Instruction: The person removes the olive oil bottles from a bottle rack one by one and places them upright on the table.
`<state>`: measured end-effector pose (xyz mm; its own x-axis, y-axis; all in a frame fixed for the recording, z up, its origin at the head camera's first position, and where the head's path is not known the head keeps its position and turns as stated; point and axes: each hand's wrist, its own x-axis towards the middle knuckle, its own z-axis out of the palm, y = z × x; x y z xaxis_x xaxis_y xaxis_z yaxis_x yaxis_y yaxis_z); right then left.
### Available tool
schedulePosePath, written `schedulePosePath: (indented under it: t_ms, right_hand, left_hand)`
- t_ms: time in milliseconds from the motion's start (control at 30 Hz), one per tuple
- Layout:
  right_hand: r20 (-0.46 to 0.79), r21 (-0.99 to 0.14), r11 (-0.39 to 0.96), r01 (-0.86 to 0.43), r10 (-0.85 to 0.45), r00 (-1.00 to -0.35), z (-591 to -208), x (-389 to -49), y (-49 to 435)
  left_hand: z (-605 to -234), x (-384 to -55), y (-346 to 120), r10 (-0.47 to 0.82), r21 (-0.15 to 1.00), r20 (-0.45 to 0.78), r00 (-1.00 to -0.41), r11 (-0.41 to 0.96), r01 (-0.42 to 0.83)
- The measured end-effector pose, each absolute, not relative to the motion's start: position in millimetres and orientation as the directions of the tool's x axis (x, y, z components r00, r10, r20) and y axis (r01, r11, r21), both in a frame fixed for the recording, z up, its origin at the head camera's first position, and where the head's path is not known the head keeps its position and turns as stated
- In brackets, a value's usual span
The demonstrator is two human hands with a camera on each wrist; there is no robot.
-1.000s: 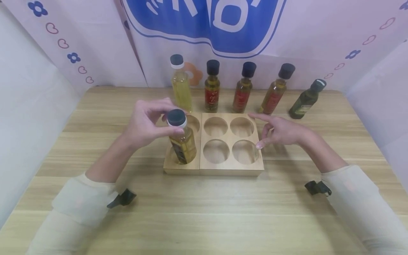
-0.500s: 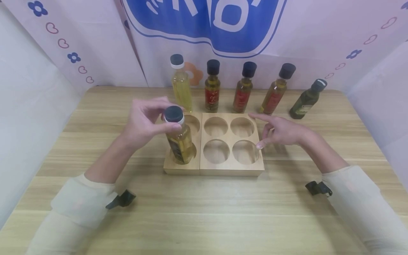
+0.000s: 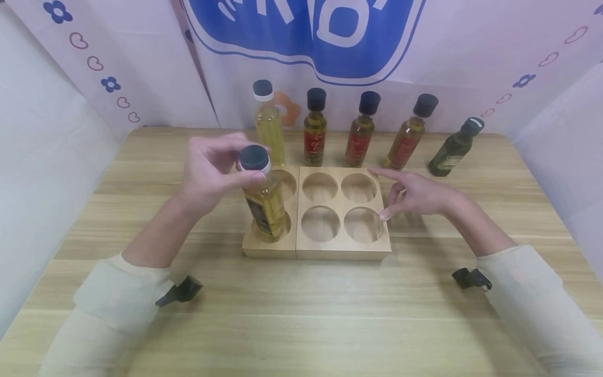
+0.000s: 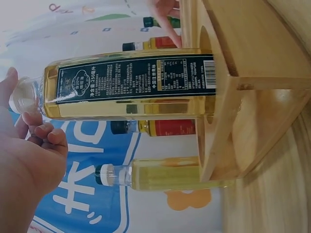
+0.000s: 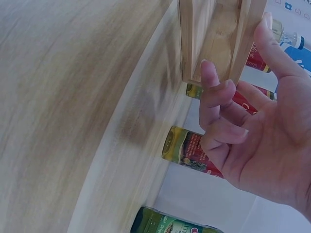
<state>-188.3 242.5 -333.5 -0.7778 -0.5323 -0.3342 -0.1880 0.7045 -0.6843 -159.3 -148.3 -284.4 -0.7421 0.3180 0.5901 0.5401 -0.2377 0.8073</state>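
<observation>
My left hand [image 3: 207, 170] grips a tall clear bottle [image 3: 264, 207] of yellow oil by its neck, just below the dark cap. Its base overlaps the front hole of the left wooden rack block [image 3: 268, 253], and the bottle leans slightly. The left wrist view shows a black label with white print on this oil bottle [image 4: 131, 92]. My right hand [image 3: 416, 193] touches the right end of the four-hole rack block [image 3: 344, 255], one extended finger at its back corner and another digit at its side edge. In the right wrist view its other fingers hang loosely bent.
Behind the rack stand a pale yellow oil bottle [image 3: 269, 131], several red-labelled bottles [image 3: 314, 139] and a dark green bottle [image 3: 452, 152]. A printed white sheet [image 3: 141, 31] hangs along the back of the wooden table [image 3: 306, 314].
My left hand and the oil bottle have risen and shifted slightly left and away from me. The right hand and the rack have stayed in place.
</observation>
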Motion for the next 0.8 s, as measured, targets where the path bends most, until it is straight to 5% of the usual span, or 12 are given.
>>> schedulePosePath:
  t_ms: [800]
  right_hand:
    - [-0.322,-0.676,0.705,-0.216,-0.546,-0.773,-333,-188,244]
  left_hand:
    - [-272,-162,-131,0.194,0.725,0.647,-0.737,-0.455,0.517]
